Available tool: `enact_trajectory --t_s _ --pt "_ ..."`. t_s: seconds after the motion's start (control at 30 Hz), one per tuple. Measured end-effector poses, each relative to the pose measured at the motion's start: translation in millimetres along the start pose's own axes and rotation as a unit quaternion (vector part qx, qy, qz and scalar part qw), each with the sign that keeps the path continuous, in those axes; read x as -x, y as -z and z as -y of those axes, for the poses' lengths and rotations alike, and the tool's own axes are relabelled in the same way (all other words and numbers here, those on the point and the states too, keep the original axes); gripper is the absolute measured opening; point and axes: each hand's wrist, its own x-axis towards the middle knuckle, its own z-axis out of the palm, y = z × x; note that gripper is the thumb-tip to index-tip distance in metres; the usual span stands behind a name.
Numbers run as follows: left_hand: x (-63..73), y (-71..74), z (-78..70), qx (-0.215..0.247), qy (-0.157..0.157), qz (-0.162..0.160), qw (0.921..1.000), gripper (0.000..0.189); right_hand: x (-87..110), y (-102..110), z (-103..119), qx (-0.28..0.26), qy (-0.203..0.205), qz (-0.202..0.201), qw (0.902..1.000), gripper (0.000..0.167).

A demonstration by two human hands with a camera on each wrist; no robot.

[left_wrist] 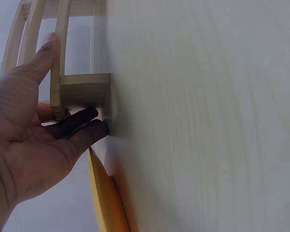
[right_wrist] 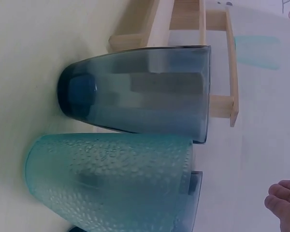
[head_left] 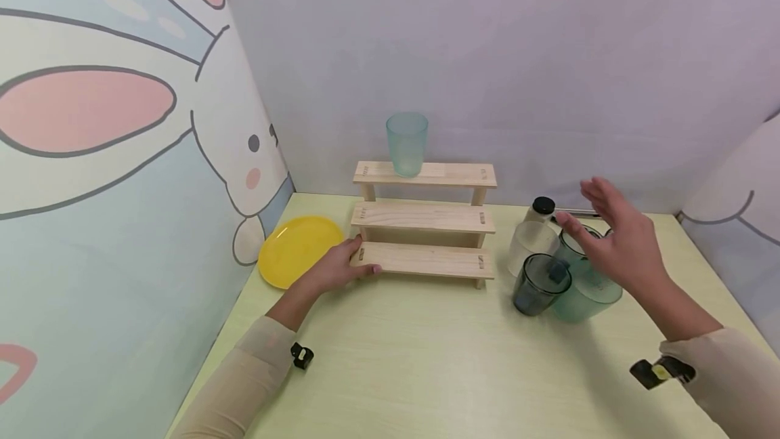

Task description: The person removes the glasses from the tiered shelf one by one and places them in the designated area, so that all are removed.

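Observation:
A three-tier wooden display stand (head_left: 423, 217) stands near the back wall, with a frosted teal tumbler (head_left: 407, 144) upright on its top tier. My left hand (head_left: 332, 266) grips the left end of the bottom tier; in the left wrist view the thumb lies along the board (left_wrist: 62, 58) and the other fingers (left_wrist: 84, 135) bend round its end. On the right, my right hand (head_left: 630, 246) is raised above a cluster of cups, holding nothing. That cluster has a smoky dark tumbler (head_left: 536, 293), a pebbled teal tumbler (right_wrist: 111, 169), a clear cup (head_left: 524, 249) and another dark glass behind.
A yellow plate (head_left: 300, 249) lies left of the stand, close to my left hand. Behind the cups rises a bottle with a black lid (head_left: 544, 206). Walls border the table (head_left: 439, 364) at the back and both sides, the left one printed with a rabbit cartoon.

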Motion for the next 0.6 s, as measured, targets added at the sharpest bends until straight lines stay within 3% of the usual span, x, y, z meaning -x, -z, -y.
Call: enact_trajectory --t_s 0.6 --pt "1.4 0.4 -1.5 0.007 0.011 0.003 0.9999 0.111 -38.7 -12.4 24.4 -0.035 -0.005 0.042 0.9985 0.095"
